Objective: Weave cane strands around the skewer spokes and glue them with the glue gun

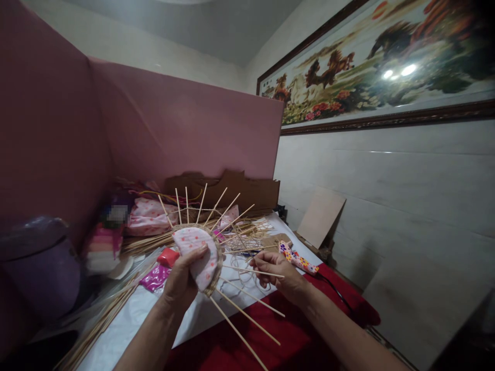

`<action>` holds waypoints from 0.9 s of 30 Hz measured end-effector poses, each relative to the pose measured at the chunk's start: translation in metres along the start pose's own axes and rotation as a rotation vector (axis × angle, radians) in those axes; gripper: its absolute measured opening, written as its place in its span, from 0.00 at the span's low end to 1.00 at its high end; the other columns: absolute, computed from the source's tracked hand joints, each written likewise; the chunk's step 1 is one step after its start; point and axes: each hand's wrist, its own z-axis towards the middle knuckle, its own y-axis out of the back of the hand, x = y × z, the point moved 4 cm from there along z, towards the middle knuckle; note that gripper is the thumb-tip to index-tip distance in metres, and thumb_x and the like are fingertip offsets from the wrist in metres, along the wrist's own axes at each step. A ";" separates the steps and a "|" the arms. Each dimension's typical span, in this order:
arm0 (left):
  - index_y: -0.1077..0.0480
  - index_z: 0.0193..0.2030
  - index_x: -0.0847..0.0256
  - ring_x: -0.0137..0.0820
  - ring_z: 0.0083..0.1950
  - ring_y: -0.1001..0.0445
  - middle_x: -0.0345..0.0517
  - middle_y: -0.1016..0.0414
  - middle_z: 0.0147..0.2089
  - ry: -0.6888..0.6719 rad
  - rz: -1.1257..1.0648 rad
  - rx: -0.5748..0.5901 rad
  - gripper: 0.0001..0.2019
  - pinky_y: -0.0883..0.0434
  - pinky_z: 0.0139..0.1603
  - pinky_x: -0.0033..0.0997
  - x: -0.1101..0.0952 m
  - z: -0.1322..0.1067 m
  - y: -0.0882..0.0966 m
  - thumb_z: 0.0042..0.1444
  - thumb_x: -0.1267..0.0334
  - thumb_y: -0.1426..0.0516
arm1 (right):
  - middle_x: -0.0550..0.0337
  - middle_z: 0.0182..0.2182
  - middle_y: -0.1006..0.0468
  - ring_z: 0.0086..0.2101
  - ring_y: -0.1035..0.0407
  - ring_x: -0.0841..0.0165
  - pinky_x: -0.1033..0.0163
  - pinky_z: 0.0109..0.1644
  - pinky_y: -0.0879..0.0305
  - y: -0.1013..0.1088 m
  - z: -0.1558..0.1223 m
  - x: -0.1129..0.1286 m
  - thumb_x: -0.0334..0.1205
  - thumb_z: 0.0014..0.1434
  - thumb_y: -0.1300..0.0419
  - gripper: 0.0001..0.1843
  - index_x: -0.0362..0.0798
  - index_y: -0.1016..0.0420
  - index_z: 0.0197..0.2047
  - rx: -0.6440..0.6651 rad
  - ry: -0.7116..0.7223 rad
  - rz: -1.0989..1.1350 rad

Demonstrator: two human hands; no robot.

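Note:
My left hand [183,278] grips a half-round piece [198,252] covered in white cloth with small red prints, thumb on its face. Along its curved edge runs a band of woven twine [217,263]. Thin wooden sticks [201,203] fan out from that edge, upward and to the right. My right hand [275,269] is at the right-hand sticks, fingers pinched together on twine [255,281], part of which loops below them. One stick passes in front of or between these fingers; I cannot tell which. A glue gun [297,258] with a flowered pattern lies beyond my right hand.
Bundled sticks [149,242] and tangled twine lie behind the piece. Red [168,256] and magenta packets [154,278] are at left, near a lidded bin [42,273]. Brown cardboard [255,193] stands at the back. A red cloth [247,337] covers the front.

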 end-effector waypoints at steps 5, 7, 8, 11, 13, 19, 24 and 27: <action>0.29 0.34 0.69 0.33 0.26 0.24 0.49 0.21 0.28 -0.007 0.015 -0.009 0.09 0.24 0.30 0.34 -0.001 -0.002 -0.001 0.45 0.78 0.44 | 0.64 0.21 0.33 0.18 0.43 0.79 0.70 0.22 0.44 0.004 0.003 -0.004 0.45 0.51 0.36 0.14 0.41 0.27 0.32 0.010 -0.015 0.006; 0.29 0.34 0.69 0.33 0.25 0.24 0.49 0.21 0.27 -0.006 0.015 -0.017 0.08 0.24 0.30 0.34 -0.001 -0.002 -0.001 0.45 0.78 0.44 | 0.64 0.20 0.33 0.18 0.43 0.80 0.70 0.22 0.44 0.005 0.004 -0.004 0.45 0.51 0.36 0.14 0.41 0.27 0.32 0.008 -0.019 0.012; 0.29 0.34 0.69 0.33 0.26 0.24 0.49 0.21 0.27 -0.004 0.016 -0.017 0.08 0.24 0.30 0.33 -0.001 -0.002 -0.001 0.45 0.78 0.44 | 0.64 0.20 0.34 0.18 0.43 0.79 0.70 0.22 0.44 0.006 0.004 -0.004 0.45 0.50 0.35 0.14 0.41 0.27 0.32 0.007 -0.021 0.015; 0.29 0.34 0.70 0.33 0.26 0.24 0.50 0.22 0.27 0.002 0.023 -0.012 0.08 0.24 0.30 0.33 -0.001 -0.001 -0.001 0.45 0.78 0.44 | 0.65 0.20 0.34 0.18 0.43 0.79 0.70 0.22 0.43 0.007 0.004 -0.003 0.44 0.49 0.34 0.14 0.41 0.27 0.32 0.003 -0.024 0.017; 0.29 0.34 0.70 0.33 0.26 0.24 0.50 0.21 0.28 -0.002 0.024 -0.007 0.08 0.24 0.30 0.32 -0.001 0.000 -0.001 0.45 0.78 0.44 | 0.65 0.20 0.34 0.18 0.43 0.79 0.70 0.22 0.43 0.007 0.003 -0.003 0.44 0.48 0.34 0.14 0.41 0.26 0.32 0.001 -0.020 0.018; 0.29 0.33 0.69 0.33 0.25 0.24 0.49 0.21 0.27 -0.008 0.017 -0.017 0.08 0.24 0.29 0.33 -0.001 0.000 0.000 0.45 0.78 0.44 | 0.65 0.21 0.34 0.18 0.43 0.79 0.70 0.23 0.43 0.007 0.002 -0.003 0.47 0.49 0.35 0.15 0.41 0.27 0.32 -0.009 -0.034 0.008; 0.29 0.33 0.69 0.33 0.24 0.24 0.49 0.22 0.27 0.000 0.024 -0.019 0.08 0.24 0.29 0.33 0.000 -0.001 0.000 0.44 0.78 0.43 | 0.64 0.22 0.33 0.19 0.43 0.79 0.69 0.23 0.43 0.006 0.002 -0.001 0.49 0.47 0.34 0.17 0.41 0.27 0.31 -0.019 -0.032 0.012; 0.29 0.32 0.69 0.33 0.24 0.24 0.49 0.22 0.27 -0.001 0.022 -0.023 0.07 0.24 0.28 0.34 -0.001 -0.002 -0.001 0.44 0.78 0.43 | 0.64 0.22 0.33 0.19 0.43 0.79 0.69 0.23 0.43 0.005 0.001 0.001 0.49 0.47 0.34 0.18 0.41 0.26 0.31 -0.028 -0.032 0.000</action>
